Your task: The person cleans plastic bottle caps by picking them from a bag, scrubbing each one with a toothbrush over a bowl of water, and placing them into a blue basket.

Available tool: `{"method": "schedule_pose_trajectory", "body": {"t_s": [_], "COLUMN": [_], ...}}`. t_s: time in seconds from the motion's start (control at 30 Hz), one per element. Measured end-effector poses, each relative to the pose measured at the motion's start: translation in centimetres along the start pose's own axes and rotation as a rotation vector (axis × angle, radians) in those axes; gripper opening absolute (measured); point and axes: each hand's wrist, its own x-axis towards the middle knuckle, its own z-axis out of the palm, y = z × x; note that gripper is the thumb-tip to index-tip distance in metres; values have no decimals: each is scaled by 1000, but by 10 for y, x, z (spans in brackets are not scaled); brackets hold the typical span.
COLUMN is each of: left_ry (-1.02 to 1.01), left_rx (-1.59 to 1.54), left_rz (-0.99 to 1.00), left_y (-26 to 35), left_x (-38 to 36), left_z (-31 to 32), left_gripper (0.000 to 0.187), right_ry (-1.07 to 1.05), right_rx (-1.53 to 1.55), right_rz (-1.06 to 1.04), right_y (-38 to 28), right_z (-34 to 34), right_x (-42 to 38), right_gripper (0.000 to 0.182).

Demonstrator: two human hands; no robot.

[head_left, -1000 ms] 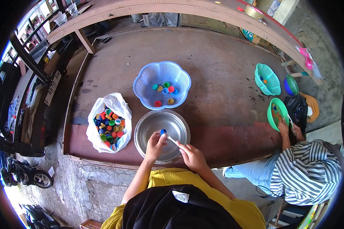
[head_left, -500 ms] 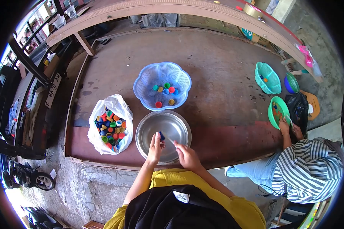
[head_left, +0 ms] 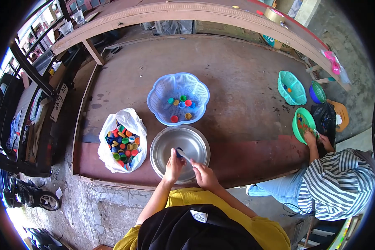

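a wide head-worn view looks forward and down from above the hands (head_left: pixel 173 166) and table (head_left: pixel 246 108).

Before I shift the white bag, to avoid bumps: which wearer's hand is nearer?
Left: the left hand is over the steel bowl, right of the white bag; the right hand is farther right.

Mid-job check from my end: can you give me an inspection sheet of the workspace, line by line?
Surface: brown tabletop with dark stains.
Job's things: dark blue cap held above the steel bowl; blue basket holding several caps; open white bag holding many.
Clutter: turquoise basket, green bowl and black bag on the right.
Hands: left hand grips the cap; right hand holds a thin knife-like tool at it.
Cables: no definite cable; a thin dark loop beside the co-worker could be cord or strap.
Surroundings: co-worker on the right, motorcycle at lower left.
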Motion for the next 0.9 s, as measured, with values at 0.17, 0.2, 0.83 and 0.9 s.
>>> {"method": "schedule_pose_trajectory", "body": {"t_s": [0.17, 0.2, 0.83, 0.9], "left_ry": [-71, -23, 25, -81], "left_rx": [149, 179, 392, 299], "left_rz": [74, 71, 73, 68], "left_y": [-16, -14, 2, -10], "left_x": [11, 9, -3, 3], "left_z": [-20, -17, 2, -11], "left_gripper": [56, 57, 58, 57], "right_ry": [171, 22, 130, 328], "right_rx": [-81, -152, -225, -185], "right_rz": [-14, -9, -51, -50], "right_y": [6, -3, 7, 13], "right_z": [-6, -11, -14, -14], "right_x": [15, 8, -1, 11], "right_gripper": [33, 32, 39, 43]}}
